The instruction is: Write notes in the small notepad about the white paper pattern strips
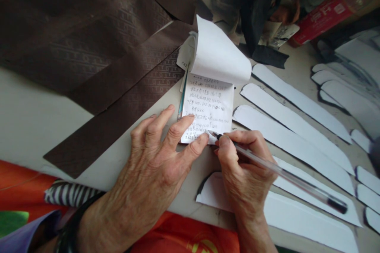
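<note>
A small notepad (208, 104) lies on the table, its top sheets folded back and the open page covered in handwritten lines and figures. My left hand (162, 158) rests with fingers spread over the pad's lower left, thumb and index fingertip pressing on the paper. In my right hand (247, 166) is a clear-barrelled pen (285, 172), pinched between thumb and fingers. The pen's black tip is at the lower right of the page, close to my left thumb. Its dark end cap points away to the lower right.
Dark brown patterned sheets and strips (118, 75) cover the table's left side. Several long white pieces with dark edges (297, 142) lie in rows on the right. A bottle with a red label (323, 17) lies at the upper right, beside black scraps (271, 55). Orange-red cloth (184, 235) shows along the near edge.
</note>
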`<state>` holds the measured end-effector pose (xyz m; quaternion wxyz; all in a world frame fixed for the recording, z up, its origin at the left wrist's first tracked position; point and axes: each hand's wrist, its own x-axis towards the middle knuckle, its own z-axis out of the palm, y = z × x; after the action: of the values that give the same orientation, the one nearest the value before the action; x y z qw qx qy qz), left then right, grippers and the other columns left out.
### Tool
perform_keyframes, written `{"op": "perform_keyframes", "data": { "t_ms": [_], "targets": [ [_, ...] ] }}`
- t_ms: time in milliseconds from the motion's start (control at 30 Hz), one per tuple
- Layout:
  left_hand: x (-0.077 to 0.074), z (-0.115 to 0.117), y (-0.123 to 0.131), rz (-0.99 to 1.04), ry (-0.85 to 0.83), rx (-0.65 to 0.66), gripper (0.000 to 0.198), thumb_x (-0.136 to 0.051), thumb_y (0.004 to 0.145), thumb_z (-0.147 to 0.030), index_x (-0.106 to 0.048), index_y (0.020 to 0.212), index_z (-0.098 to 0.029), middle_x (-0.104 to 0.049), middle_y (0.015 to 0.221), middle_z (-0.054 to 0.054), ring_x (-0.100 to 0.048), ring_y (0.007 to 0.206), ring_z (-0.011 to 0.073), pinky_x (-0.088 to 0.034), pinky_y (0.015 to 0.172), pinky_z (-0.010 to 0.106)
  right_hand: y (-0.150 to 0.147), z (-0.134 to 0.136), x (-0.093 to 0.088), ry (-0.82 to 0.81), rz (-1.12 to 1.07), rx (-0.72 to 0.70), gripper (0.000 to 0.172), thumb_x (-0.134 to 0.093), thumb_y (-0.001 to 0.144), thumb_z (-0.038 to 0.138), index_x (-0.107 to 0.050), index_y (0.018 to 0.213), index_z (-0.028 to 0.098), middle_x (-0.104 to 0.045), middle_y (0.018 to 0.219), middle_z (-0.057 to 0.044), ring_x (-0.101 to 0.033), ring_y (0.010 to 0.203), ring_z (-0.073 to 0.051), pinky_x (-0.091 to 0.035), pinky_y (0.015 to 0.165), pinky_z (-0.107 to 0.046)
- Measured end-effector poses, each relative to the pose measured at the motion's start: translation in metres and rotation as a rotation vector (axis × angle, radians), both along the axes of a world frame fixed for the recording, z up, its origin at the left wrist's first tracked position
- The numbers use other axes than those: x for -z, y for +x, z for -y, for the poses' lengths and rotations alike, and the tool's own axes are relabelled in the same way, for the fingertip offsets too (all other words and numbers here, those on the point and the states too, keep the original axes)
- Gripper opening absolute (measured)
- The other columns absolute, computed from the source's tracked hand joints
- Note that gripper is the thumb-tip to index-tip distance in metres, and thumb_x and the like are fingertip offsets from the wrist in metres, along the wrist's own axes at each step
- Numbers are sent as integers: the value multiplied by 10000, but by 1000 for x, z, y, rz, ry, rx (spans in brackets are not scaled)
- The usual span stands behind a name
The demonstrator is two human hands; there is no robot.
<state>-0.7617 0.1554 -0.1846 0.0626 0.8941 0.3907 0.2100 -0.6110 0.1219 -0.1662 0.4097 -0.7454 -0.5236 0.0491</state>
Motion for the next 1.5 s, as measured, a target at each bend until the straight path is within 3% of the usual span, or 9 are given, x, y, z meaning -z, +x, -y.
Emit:
{"op": "perform_keyframes", "data": {
  "t_ms": [1500],
  "targets": [
    [1, -1, -1, 5, -16, -5, 455, -668, 813, -173, -582, 1244, -293, -536, 1341, 101, -397, 1306, 394, -400, 970, 596, 1, -1, 1, 6, 26, -1, 93, -605, 775, 161, -547, 726, 215, -585, 569, 85, -599, 462, -77, -464, 460, -154]
  ]
}}
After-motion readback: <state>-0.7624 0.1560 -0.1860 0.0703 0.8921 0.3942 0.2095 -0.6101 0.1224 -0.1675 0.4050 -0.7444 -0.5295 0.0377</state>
